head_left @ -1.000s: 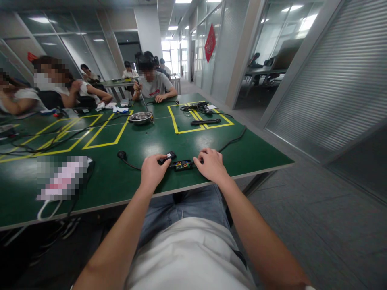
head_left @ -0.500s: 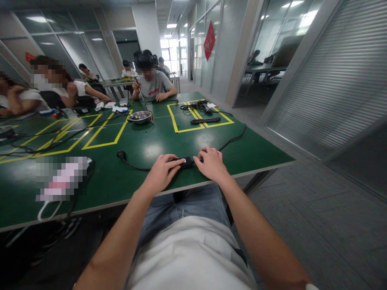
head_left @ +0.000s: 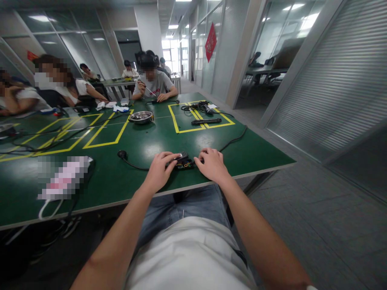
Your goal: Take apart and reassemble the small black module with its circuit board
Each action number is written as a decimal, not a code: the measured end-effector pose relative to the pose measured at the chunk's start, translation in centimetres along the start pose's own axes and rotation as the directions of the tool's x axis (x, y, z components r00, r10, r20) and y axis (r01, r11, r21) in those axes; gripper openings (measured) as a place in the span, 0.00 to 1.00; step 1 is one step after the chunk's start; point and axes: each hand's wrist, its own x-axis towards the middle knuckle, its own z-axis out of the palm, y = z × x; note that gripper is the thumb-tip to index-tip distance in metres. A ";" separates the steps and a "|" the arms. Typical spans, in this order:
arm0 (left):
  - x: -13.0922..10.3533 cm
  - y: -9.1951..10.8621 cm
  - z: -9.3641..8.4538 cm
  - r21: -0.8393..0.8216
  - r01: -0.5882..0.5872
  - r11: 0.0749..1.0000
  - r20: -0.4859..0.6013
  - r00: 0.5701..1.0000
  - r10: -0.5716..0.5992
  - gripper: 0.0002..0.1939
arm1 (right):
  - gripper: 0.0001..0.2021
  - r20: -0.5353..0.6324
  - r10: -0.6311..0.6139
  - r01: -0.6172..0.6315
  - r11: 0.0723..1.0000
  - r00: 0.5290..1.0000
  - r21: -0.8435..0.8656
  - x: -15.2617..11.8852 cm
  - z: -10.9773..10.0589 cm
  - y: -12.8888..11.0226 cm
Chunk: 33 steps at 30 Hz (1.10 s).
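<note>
A black plastic cover (head_left: 183,155) is pinched by my left hand (head_left: 161,169), tilted up off the small black case it belongs to. Below it, the bottom part of that case (head_left: 185,165) lies on the table near its front edge, its circuit board partly exposed. My right hand (head_left: 211,163) is closed around the black cable (head_left: 234,139) just right of the case; the fingers hide the exact grip. From the left side a second lead runs out to a black plug (head_left: 121,154).
On the green table (head_left: 256,161), yellow tape frames a black bar (head_left: 206,121) and coiled cables (head_left: 193,106). A metal bowl (head_left: 141,117) stands farther back. Left lies a pink-and-white pixelated item (head_left: 65,177). Across the table, a co-worker (head_left: 154,82) holds a thin tool.
The cover has come up from the case with my left hand, baring the circuit board. My right hand stays almost in place. The co-worker's tool has shifted.
</note>
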 end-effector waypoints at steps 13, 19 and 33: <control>-0.4 1.4 -0.2 0.360 0.357 0.862 -0.144 0.934 -0.327 0.16 | 0.15 -0.010 0.004 -0.004 1.000 1.000 0.017 0.0 -0.1 0.0; -0.3 1.9 -0.1 0.471 0.326 0.820 -0.094 0.943 -0.320 0.23 | 0.15 -0.034 0.012 -0.011 0.999 0.999 0.043 0.0 -0.1 0.1; 0.3 0.1 0.3 0.215 0.259 0.942 -0.114 0.964 -0.239 0.19 | 0.14 -0.049 0.043 -0.040 0.998 0.998 0.054 0.2 0.4 0.3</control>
